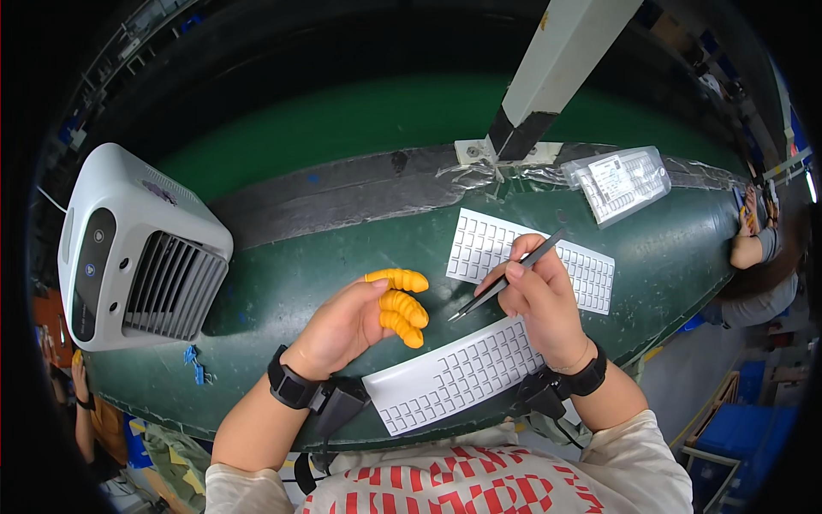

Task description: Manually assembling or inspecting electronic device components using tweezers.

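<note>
My left hand [338, 330] is held over the green bench, palm partly turned up. Ribbed yellow finger cots [401, 304] cover three of its fingers, which are spread apart with nothing visible in them. In my right hand [548, 308] is a pair of black tweezers [505, 283], gripped like a pen, its tips pointing down and left toward the left hand. Below them lies a white sheet [454, 377] with rows of small grey-outlined key shapes. A similar white sheet [591, 278] lies beyond, partly hidden by the right hand.
A white fan-like machine [154, 248] with a dark grille stands at left, with blue binder clips [197, 367] near it. A clear bag of labelled sheets [625, 184] lies far right beside a post [556, 68]. Other people [758, 244] work at both bench ends.
</note>
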`<state>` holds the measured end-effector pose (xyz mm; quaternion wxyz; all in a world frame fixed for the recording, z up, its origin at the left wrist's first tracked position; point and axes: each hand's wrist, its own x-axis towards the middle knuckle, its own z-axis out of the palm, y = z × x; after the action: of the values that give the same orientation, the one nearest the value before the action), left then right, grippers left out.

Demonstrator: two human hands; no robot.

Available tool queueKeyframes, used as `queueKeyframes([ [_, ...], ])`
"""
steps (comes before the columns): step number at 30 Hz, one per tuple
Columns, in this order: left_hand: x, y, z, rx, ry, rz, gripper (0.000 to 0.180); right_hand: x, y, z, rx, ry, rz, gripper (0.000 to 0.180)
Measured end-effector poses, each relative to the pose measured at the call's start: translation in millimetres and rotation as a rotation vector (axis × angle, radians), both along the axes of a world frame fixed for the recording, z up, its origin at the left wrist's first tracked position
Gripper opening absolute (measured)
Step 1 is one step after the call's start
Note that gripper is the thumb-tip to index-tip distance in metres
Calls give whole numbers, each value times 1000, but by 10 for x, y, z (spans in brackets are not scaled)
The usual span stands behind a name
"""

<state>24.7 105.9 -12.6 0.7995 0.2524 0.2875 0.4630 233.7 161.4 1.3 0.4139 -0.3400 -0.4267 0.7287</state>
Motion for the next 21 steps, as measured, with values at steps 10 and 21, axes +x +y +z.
queueKeyframes([
  [10, -12, 6, -10, -4, 30, -18, 37, -9, -17, 46, 40, 10, 35, 7],
  [21, -18, -1, 2, -20, 38, -3, 37, 11, -22, 35, 50, 36, 81, 8],
])
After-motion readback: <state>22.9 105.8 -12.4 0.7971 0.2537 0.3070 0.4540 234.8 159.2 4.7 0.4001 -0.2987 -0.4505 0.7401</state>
